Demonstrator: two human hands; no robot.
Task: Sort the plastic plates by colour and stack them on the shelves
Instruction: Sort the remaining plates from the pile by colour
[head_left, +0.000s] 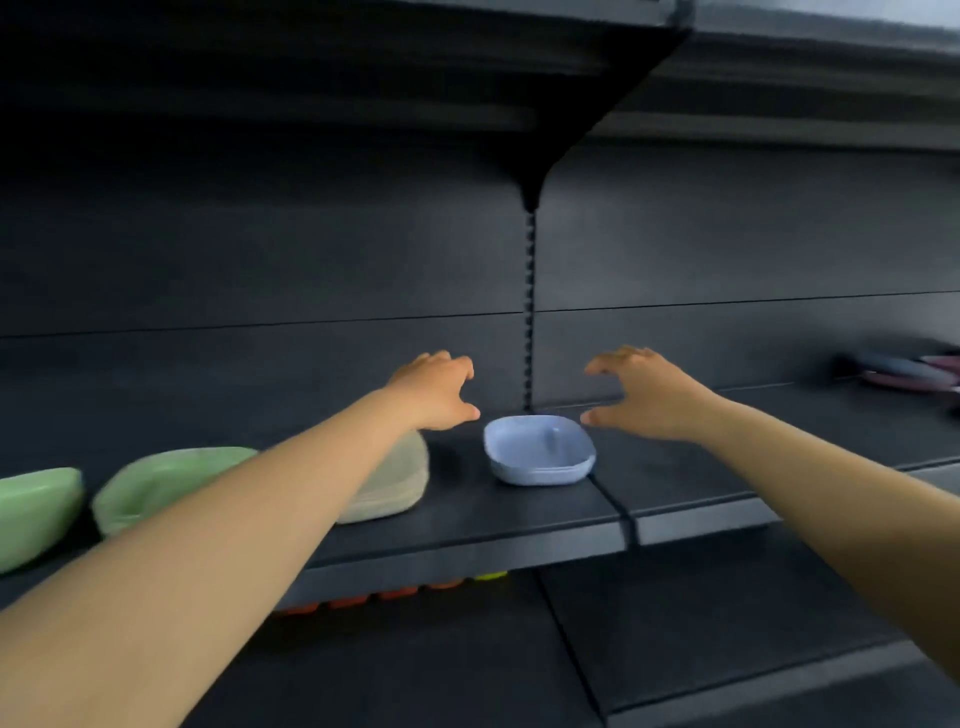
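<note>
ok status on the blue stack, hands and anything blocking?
Left hand and right hand open, flanking, not touching. Blue plates stacked on shelf. Beige stack close left, not blocking.

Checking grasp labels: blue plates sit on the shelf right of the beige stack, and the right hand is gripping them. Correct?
Not quite. In the head view the right hand hovers open just beside the blue plates and grips nothing. The rest holds: they sit on the shelf, right of the beige stack.
</note>
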